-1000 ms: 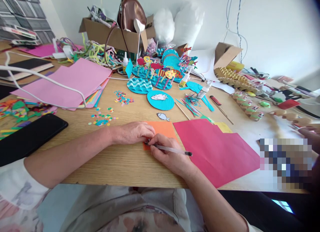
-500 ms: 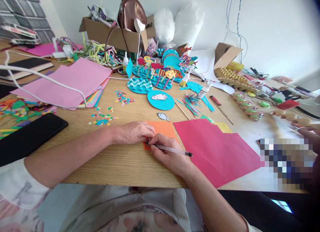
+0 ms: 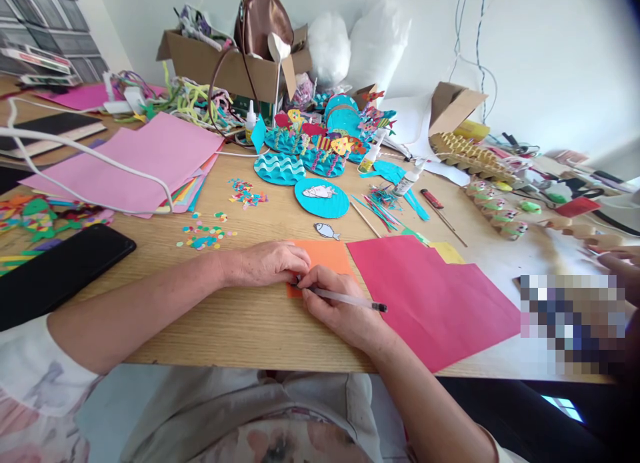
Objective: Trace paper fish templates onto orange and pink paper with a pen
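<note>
My right hand (image 3: 340,306) grips a pen (image 3: 350,298) with a clear barrel and a dark end cap. Its tip points left, down toward an orange sheet of paper (image 3: 327,251). On the left edge of that sheet, my left hand (image 3: 267,263) presses down with bent fingers drawn together, close to the pen tip. Whatever lies under those fingertips is hidden. Just beyond the orange sheet is a small paper fish (image 3: 327,232). Farther back, a blue disc (image 3: 321,206) bears another fish cutout (image 3: 320,192). Red paper (image 3: 430,296) lies right of my right hand.
Paper dots (image 3: 205,236) and a black phone (image 3: 65,270) lie to the left, near pink paper sheets (image 3: 135,156). Blue fish decorations (image 3: 320,150) and glue bottles (image 3: 410,180) stand behind. At far right is another person's hand (image 3: 620,263).
Hardly anything differs. The pen's rear end has shifted very slightly to the right, while my left hand stays in place; the whole view has tilted a touch.
</note>
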A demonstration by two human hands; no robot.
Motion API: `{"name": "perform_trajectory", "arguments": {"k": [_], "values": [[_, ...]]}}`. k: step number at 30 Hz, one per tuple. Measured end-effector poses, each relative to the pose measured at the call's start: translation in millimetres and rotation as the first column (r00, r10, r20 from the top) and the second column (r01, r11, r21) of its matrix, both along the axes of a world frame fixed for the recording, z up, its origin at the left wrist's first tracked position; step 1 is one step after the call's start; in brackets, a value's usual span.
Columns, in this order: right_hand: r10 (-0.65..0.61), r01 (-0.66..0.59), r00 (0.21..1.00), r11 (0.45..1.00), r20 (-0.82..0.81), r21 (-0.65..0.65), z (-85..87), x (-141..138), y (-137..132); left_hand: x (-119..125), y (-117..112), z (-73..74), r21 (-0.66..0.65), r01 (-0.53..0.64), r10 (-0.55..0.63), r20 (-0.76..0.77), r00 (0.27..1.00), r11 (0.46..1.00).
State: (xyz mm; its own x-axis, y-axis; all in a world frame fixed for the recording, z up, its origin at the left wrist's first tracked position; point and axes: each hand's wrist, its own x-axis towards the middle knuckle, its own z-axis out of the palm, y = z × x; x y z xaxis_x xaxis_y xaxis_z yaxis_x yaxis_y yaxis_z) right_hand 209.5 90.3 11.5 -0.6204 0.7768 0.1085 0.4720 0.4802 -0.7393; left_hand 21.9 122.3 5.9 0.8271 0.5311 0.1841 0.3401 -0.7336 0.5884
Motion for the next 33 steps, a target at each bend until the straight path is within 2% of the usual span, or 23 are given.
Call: {"name": "perform_trajectory", "arguments": {"k": [11, 23, 33], "values": [[-0.004, 0.004, 1.000, 1.000, 0.015, 0.007, 1.6, 5, -1, 0, 0, -0.8, 0.015, -0.007, 0.008, -0.024, 1.000, 1.000], [-0.039, 0.042, 0.999, 0.996, 0.028, -0.083, 9.0, 16, -3, -1, -3, 1.2, 0.020, -0.031, 0.031, -0.039, 0.999, 0.999], [-0.041, 0.041, 0.999, 0.995, 0.000, -0.090, 9.9, 14, -3, 0, -2, 0.4, 0.049, -0.004, 0.006, -0.047, 0.999, 0.999]]}}
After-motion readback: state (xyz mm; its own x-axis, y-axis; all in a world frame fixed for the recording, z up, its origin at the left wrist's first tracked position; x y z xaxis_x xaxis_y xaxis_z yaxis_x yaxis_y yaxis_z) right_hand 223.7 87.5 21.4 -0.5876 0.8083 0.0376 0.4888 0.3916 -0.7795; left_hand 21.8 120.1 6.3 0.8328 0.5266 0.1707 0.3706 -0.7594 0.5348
